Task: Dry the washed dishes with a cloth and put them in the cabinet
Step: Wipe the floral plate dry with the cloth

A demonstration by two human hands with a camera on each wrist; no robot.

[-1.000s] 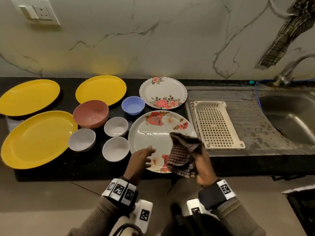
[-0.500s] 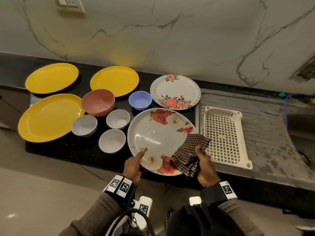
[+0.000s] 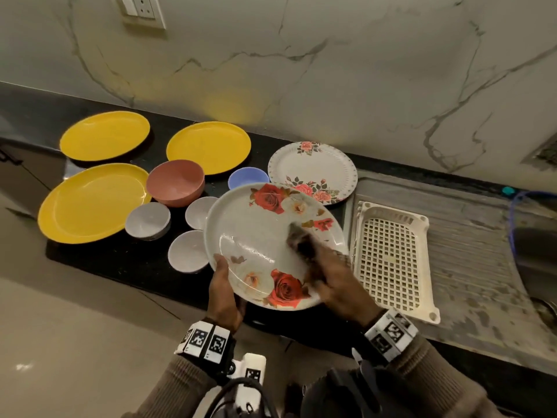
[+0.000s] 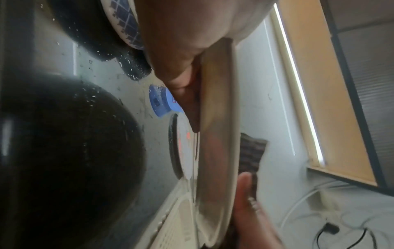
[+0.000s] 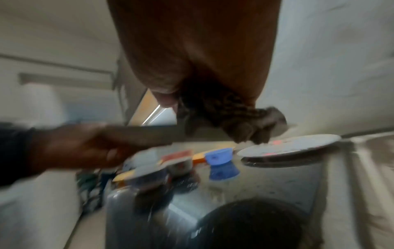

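A large white plate with red roses (image 3: pixel 265 236) is lifted off the black counter and tilted toward me. My left hand (image 3: pixel 223 285) grips its near rim, thumb on the face; the left wrist view shows the plate (image 4: pixel 217 134) edge-on with fingers behind it. My right hand (image 3: pixel 328 276) holds a dark checked cloth (image 3: pixel 301 245) bunched against the plate's right side; the cloth is blurred. In the right wrist view the cloth (image 5: pixel 230 114) is clutched in the fingers above the plate's edge (image 5: pixel 149 133).
Three yellow plates (image 3: pixel 90 203), a pink bowl (image 3: pixel 176 182), a blue bowl (image 3: pixel 247 178), three small white bowls (image 3: pixel 147 220) and a smaller floral plate (image 3: pixel 313 170) lie on the counter. A cream drying rack (image 3: pixel 391 257) sits on the steel drainboard, right.
The rose plate has been lifted from the counter and tilted up. The right hand has moved the cloth onto the plate's face. The camera has swung left and down.
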